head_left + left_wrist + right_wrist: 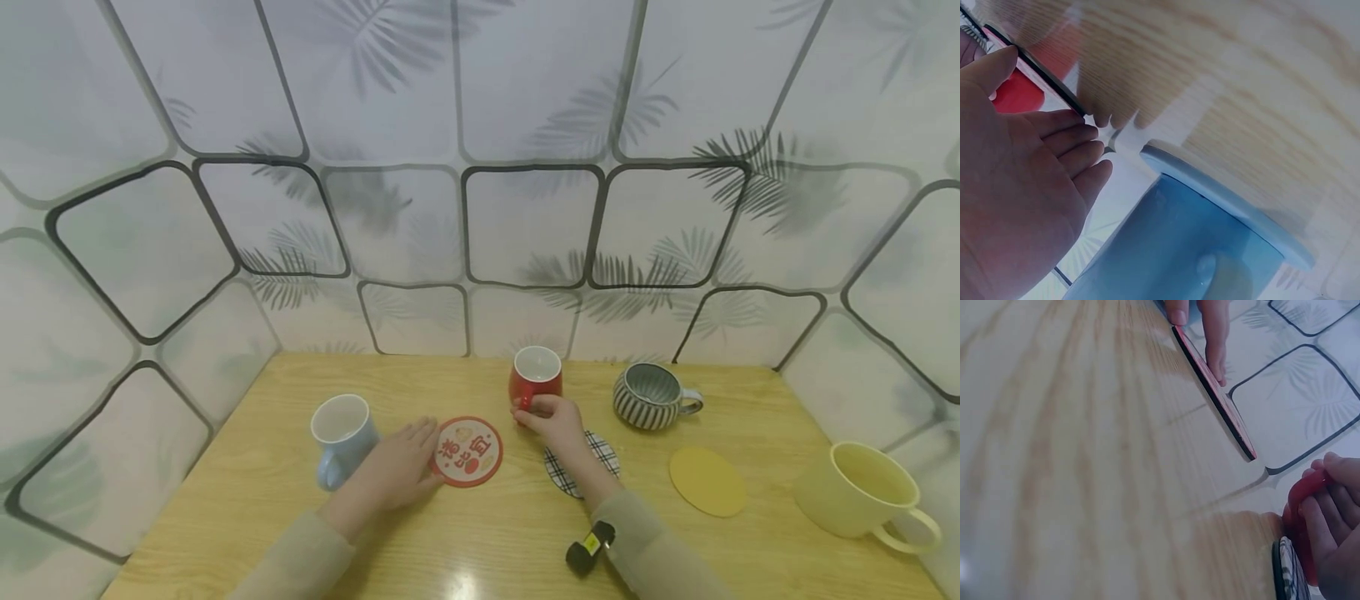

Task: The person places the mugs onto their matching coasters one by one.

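Observation:
My left hand [395,468] lies beside a round red-rimmed coaster [468,451] printed with red characters. Its fingers are extended, and the thumb and fingertips touch the coaster's left edge. Close to this hand stands a light blue mug [344,435]; the left wrist view shows a pale blue disc [1229,203] under it. With curled fingers my right hand [557,427] grips the handle of a red mug [542,385] with a white inside. A black-and-white checked coaster [604,454] lies partly hidden under the right wrist.
Right of the red mug stands a striped grey-and-white cup [649,398]. A yellow round coaster [708,481] and a large yellow mug [855,490] are farther right. The wooden table [480,542] meets a patterned backdrop [532,225] behind. A black device [588,550] sits at my right sleeve.

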`<state>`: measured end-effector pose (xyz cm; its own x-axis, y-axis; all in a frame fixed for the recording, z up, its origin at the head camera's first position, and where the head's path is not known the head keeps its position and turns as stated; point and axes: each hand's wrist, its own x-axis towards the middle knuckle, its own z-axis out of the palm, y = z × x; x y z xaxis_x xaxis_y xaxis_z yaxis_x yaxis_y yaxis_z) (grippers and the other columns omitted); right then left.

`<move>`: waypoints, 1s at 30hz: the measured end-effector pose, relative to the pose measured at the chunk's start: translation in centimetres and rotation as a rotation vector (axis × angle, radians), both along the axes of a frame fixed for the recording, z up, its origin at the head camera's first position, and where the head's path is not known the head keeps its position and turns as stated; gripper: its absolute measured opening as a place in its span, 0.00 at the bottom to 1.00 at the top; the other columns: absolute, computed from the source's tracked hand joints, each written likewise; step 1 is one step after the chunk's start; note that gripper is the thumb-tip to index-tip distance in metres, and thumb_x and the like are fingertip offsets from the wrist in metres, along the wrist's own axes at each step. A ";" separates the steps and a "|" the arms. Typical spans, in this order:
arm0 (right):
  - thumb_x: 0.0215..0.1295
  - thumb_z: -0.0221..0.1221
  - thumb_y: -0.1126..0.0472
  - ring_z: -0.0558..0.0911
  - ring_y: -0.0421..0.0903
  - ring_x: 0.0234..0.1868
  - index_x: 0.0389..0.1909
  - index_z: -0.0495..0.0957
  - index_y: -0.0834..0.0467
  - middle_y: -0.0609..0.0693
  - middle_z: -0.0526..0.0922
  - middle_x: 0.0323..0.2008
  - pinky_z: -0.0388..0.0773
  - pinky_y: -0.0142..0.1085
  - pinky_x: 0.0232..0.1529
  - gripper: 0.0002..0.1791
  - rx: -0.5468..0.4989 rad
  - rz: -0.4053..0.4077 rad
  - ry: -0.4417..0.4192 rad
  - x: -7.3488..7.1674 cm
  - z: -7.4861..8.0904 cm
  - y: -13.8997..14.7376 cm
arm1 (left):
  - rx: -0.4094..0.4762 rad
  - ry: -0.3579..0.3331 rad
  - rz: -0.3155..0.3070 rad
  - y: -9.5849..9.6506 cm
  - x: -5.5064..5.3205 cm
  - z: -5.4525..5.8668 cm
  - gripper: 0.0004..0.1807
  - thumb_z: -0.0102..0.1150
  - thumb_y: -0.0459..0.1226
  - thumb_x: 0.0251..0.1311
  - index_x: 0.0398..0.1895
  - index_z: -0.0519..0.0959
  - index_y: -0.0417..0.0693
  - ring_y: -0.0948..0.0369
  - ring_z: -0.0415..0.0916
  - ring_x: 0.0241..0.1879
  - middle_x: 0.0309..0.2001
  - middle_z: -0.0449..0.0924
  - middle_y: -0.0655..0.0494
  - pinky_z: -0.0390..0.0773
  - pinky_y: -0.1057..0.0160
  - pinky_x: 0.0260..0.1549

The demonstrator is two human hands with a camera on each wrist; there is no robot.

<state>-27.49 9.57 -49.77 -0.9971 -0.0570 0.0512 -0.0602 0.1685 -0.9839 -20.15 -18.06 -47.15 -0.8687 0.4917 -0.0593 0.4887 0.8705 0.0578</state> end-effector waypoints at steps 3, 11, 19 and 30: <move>0.64 0.73 0.68 0.85 0.32 0.37 0.43 0.89 0.70 0.61 0.93 0.42 0.83 0.21 0.40 0.10 0.048 -0.020 0.002 0.1 0.0 0.0 | -0.001 -0.005 0.005 0.0 0.0 0.1 0.42 0.61 0.54 0.72 0.76 0.67 0.30 0.42 0.62 0.80 0.79 0.65 0.36 0.66 0.46 0.81; 0.65 0.72 0.67 0.86 0.31 0.38 0.44 0.91 0.66 0.58 0.94 0.41 0.83 0.20 0.42 0.09 0.044 0.028 -0.009 0.5 -0.2 0.0 | 0.001 -0.008 0.007 0.0 0.2 0.2 0.42 0.61 0.53 0.72 0.76 0.67 0.30 0.42 0.62 0.80 0.79 0.65 0.36 0.65 0.46 0.81; 0.66 0.70 0.70 0.88 0.31 0.37 0.45 0.89 0.70 0.62 0.93 0.42 0.85 0.22 0.42 0.09 0.014 0.054 0.006 1.1 0.0 -0.1 | 0.002 -0.011 0.005 0.1 0.4 0.3 0.42 0.62 0.53 0.72 0.76 0.67 0.30 0.42 0.62 0.81 0.79 0.64 0.36 0.66 0.46 0.81; 0.64 0.71 0.71 0.88 0.31 0.33 0.42 0.88 0.73 0.64 0.93 0.39 0.88 0.26 0.40 0.09 -0.009 0.123 0.070 1.5 0.2 -0.1 | -0.007 0.013 -0.004 -0.1 0.4 -0.1 0.42 0.61 0.54 0.72 0.76 0.67 0.30 0.43 0.63 0.80 0.79 0.65 0.36 0.66 0.46 0.81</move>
<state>-26.00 9.42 -49.56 -0.9765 -0.1783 0.1212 -0.1482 0.1468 -0.9780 -19.79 -18.11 -47.22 -0.8676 0.4946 -0.0515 0.4927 0.8690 0.0451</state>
